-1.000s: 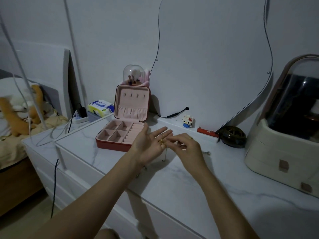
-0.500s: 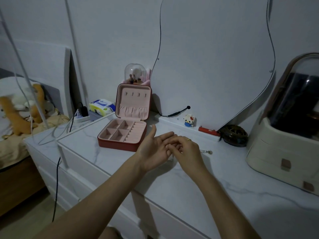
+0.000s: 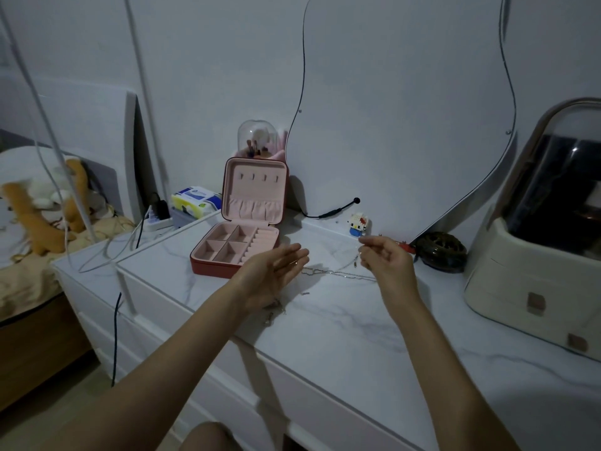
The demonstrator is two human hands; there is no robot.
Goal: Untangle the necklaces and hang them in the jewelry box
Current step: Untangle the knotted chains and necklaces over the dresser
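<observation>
**Untangling – drawing one chain free**

Pinching a thin silvery necklace chain w/ right hand, fingers curled round its end, at 3 o'clock. Resting left hand palm-up, fingers straight and spread, w/ chain crossing it and a tangled clump dangling below at 6 o'clock. Probably still separating strands – hanging not yet begun. Next: teasing the knot apart gently, then reaching for the small hooks in the lid of the pink, velvety, square jewelry box at 11 o'clock on the marble-look top.
</observation>
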